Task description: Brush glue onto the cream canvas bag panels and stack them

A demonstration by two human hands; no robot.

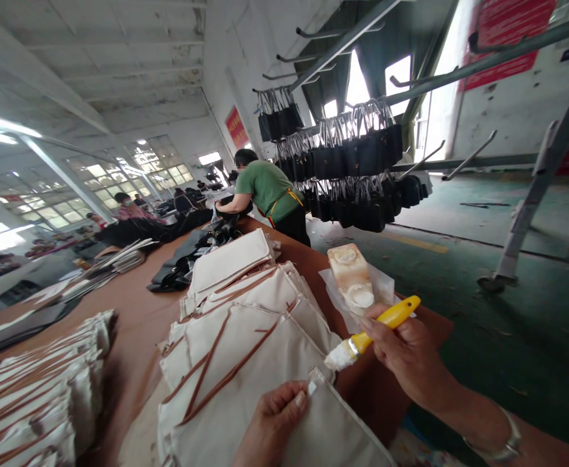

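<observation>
My right hand (408, 357) grips a paintbrush (397, 313) by its yellow handle. White paste coats the bristles, which hover just above the corner of a cream fabric piece (345, 431). That corner is pinched between the thumb and fingers of my left hand (279, 415), with a small white patch showing at the edge. Beneath and behind it, more cream pieces with brown straps (230, 376) lie in an overlapping stack. Beyond my right hand, a stained plastic container (350, 269) with white paste at its opening lies on a pale sheet (384, 285).
A second row of cream pieces (36, 389) lies at left on the brown table (135, 305). Dark straps (181, 256) are piled farther back. A person in a green shirt (269, 188) bends over the far end. Black bags (357, 152) hang from a metal rack (532, 214) at right.
</observation>
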